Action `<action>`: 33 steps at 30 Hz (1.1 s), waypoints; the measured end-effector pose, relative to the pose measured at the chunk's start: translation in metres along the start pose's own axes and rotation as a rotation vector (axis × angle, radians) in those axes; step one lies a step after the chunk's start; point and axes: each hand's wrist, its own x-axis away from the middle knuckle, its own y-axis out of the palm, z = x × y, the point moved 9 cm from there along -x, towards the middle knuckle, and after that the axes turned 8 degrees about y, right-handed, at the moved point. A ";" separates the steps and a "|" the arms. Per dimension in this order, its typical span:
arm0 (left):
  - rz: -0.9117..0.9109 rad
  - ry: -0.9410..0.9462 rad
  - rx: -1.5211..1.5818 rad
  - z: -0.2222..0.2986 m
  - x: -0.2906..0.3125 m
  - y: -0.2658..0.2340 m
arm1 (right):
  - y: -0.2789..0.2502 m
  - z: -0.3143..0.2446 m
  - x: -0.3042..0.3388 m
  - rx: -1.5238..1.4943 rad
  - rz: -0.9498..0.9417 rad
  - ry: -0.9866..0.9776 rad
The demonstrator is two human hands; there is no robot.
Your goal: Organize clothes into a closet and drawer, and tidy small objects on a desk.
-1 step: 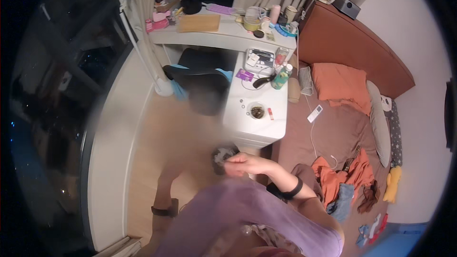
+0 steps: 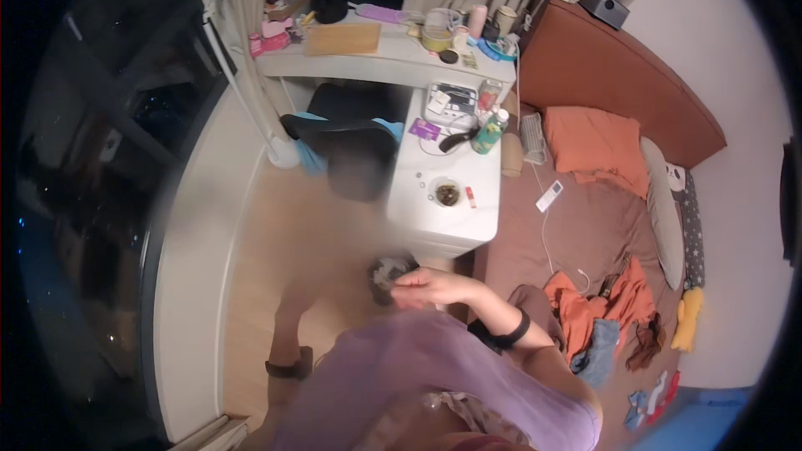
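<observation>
My right hand (image 2: pixel 433 286) is raised in front of my body, its fingers and thumb drawn together in a pinch. Whatever may be between the fingertips is too small to make out. Just beyond those fingers, on the floor, stands a dark bin (image 2: pixel 386 274) with pale, crumpled stuff inside. My left hand (image 2: pixel 302 291) hangs over the floor to the left, and a hazy smear across the picture hides its fingers. A dark band circles each of my wrists.
Ahead is a white cabinet (image 2: pixel 444 221) bearing a bowl of dark bits (image 2: pixel 448 194), a green bottle (image 2: pixel 491 134) and a white device (image 2: pixel 452 103). A black chair (image 2: pixel 361 150) stands left of it. To the right lies a bed (image 2: pixel 522 238) with strewn clothes (image 2: pixel 597 317).
The whole view has shifted slightly, so the furniture sits a little further left and up. My right hand keeps nearly the same pinched pose near the bin.
</observation>
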 end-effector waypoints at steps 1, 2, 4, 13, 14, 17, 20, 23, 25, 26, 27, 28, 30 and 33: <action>-0.021 0.006 0.007 -0.003 -0.006 0.007 | -0.011 0.023 0.006 0.047 -0.003 0.098; -0.063 -0.113 0.037 -0.016 -0.011 0.018 | -0.026 0.047 0.013 0.044 0.016 0.183; -0.116 -0.221 0.064 -0.023 -0.022 0.037 | -0.091 0.067 0.036 0.251 0.371 0.064; 0.048 -0.112 0.092 0.056 -0.098 0.008 | -0.476 0.162 0.090 0.611 1.339 0.478; 0.055 -0.146 0.086 0.058 -0.092 0.006 | -0.502 0.171 0.080 0.591 1.299 0.533; 0.099 -0.268 0.103 0.055 -0.065 0.010 | -0.557 0.188 0.054 0.617 1.278 0.623; 0.093 -0.435 0.119 0.040 -0.022 0.018 | -0.577 0.211 0.027 0.646 1.168 0.692; 0.095 -0.552 0.066 0.028 0.009 0.019 | -0.577 0.212 0.015 0.852 1.217 0.657; 0.105 -0.630 0.075 0.025 0.024 0.020 | -0.572 0.211 0.014 0.849 1.217 0.605; 0.096 -0.641 0.065 0.025 0.027 0.021 | -0.571 0.211 0.017 0.855 1.216 0.622; 0.127 -0.618 0.075 0.025 0.023 0.019 | -0.569 0.200 0.024 0.890 1.276 0.570; 0.157 -0.590 0.096 0.025 0.019 0.017 | -0.567 0.186 0.031 0.912 1.313 0.469; 0.148 -0.589 0.098 0.022 0.011 0.018 | -0.566 0.157 0.049 0.979 1.377 0.412; 0.110 -0.508 0.086 0.021 -0.005 0.020 | -0.555 0.106 0.072 0.989 1.281 0.259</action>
